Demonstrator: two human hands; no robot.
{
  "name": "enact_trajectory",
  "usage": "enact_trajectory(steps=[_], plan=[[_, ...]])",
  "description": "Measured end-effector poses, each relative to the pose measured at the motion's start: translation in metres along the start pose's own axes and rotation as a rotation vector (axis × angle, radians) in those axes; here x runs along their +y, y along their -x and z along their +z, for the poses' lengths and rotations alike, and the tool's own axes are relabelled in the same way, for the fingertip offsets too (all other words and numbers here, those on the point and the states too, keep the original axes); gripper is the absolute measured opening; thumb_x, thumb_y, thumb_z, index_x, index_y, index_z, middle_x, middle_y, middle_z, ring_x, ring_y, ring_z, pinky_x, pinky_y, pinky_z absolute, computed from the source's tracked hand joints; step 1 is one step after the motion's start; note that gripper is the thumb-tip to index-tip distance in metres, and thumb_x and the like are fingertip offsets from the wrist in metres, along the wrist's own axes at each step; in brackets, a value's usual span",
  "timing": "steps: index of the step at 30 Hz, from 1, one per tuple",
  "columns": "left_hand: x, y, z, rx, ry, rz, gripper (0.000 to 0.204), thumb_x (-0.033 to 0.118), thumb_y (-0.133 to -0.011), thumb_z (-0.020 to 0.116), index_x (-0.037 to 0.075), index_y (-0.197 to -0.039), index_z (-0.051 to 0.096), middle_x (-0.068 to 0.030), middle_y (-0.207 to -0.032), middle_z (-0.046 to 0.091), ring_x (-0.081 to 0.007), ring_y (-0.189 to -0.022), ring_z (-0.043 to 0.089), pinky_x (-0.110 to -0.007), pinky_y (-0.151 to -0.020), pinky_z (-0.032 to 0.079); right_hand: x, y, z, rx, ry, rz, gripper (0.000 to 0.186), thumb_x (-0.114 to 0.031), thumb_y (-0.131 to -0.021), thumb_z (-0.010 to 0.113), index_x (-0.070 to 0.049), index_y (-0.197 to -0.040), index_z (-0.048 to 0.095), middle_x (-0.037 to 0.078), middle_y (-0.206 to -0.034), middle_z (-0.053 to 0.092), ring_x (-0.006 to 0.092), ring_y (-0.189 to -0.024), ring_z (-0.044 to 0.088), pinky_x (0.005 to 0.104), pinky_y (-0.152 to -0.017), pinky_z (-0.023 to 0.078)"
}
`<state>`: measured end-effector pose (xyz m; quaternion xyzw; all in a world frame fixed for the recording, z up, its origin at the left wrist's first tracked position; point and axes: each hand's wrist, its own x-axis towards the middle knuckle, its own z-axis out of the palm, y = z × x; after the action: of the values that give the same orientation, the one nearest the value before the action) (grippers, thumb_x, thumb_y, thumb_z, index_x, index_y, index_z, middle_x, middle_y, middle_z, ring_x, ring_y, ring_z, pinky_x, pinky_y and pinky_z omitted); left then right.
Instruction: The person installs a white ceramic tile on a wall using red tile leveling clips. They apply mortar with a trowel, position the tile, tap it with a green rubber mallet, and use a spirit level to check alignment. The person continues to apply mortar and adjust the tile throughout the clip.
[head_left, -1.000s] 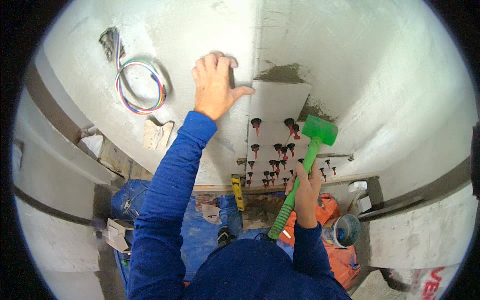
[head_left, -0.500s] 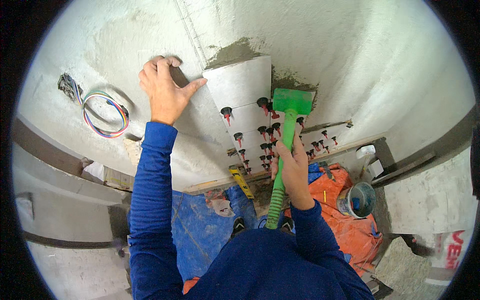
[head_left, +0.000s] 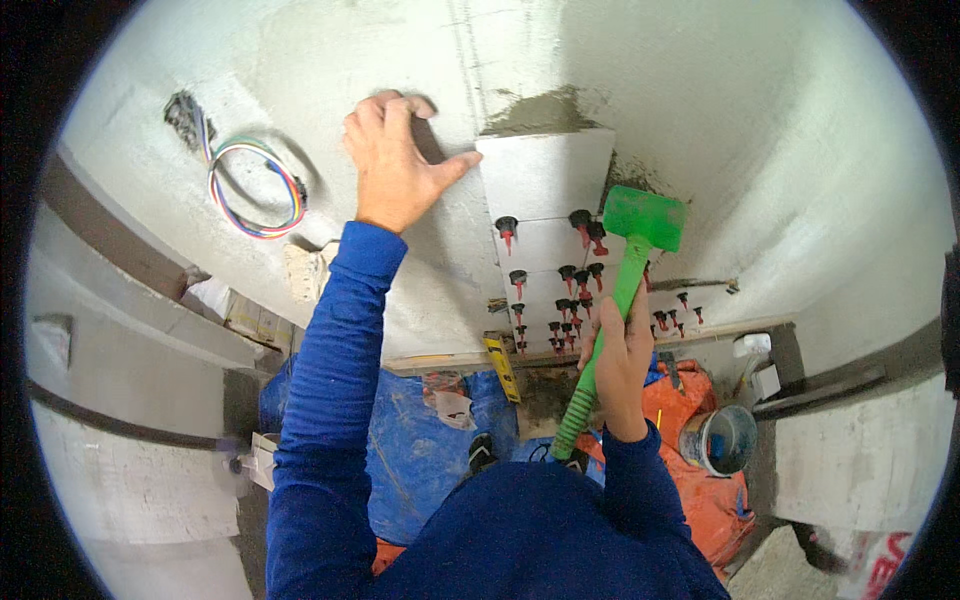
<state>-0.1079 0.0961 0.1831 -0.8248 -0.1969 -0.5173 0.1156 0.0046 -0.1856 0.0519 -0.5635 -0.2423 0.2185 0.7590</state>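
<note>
My left hand (head_left: 400, 165) has its fingers spread and bent against the pale wall, its thumb touching the left edge of the top white tile (head_left: 545, 170), below a patch of grey mortar (head_left: 540, 105). My right hand (head_left: 625, 355) grips the handle of a green rubber mallet (head_left: 643, 215), whose head is up beside the tiles at the right. Rows of several red-and-black levelling clips (head_left: 508, 232) stud the tiles below the top one. A coil of coloured wires (head_left: 255, 187) hangs from a hole in the wall, left of my left hand.
A yellow level (head_left: 500, 370) stands at the wall's foot. A blue tarp (head_left: 410, 480) and an orange tarp (head_left: 725, 510) lie on the floor, with a bucket (head_left: 717, 440) at the right. A white box (head_left: 263, 460) is at the lower left, and side walls flank me.
The view has swung about over the last second. My left hand has stayed against the wall and my right hand still holds the mallet, its head now beside the upper tiles.
</note>
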Motion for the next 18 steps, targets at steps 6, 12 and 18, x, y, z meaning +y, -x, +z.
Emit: enact_trajectory(steps=[6,12,18], plan=[[0.003,0.001,-0.002,-0.002,0.015,-0.042,0.070,0.036,-0.059,0.097,0.014,-0.114,0.059,-0.0145,-0.121,0.051,-0.0358,-0.115,0.044,-0.049,-0.101,0.036,0.013,-0.011,-0.002,-0.082,0.475,-0.431,0.066,-0.007,-0.102,0.064,-0.001,-0.161,0.036,0.015,-0.106,0.069,0.0220,-0.079,0.068,0.0347,-0.070,0.056],[0.006,0.000,-0.003,-0.003,0.016,-0.059,0.072,0.036,-0.058,0.097,0.014,-0.115,0.058,-0.0155,-0.122,0.051,-0.0367,-0.116,0.044,-0.050,-0.103,0.036,0.020,-0.028,0.009,-0.106,0.669,-0.700,0.061,-0.003,-0.100,0.065,0.005,-0.156,0.043,0.027,-0.117,0.068,0.0339,-0.096,0.071,0.0378,-0.083,0.056],[0.005,0.000,-0.003,0.001,0.011,-0.057,0.074,0.039,-0.058,0.098,0.014,-0.116,0.058,-0.0161,-0.121,0.052,-0.0363,-0.115,0.045,-0.049,-0.103,0.036,0.027,-0.047,0.020,-0.123,0.780,-0.655,0.058,-0.002,-0.101,0.063,0.004,-0.156,0.044,0.025,-0.112,0.068,0.0294,-0.090,0.068,0.0348,-0.077,0.055]])
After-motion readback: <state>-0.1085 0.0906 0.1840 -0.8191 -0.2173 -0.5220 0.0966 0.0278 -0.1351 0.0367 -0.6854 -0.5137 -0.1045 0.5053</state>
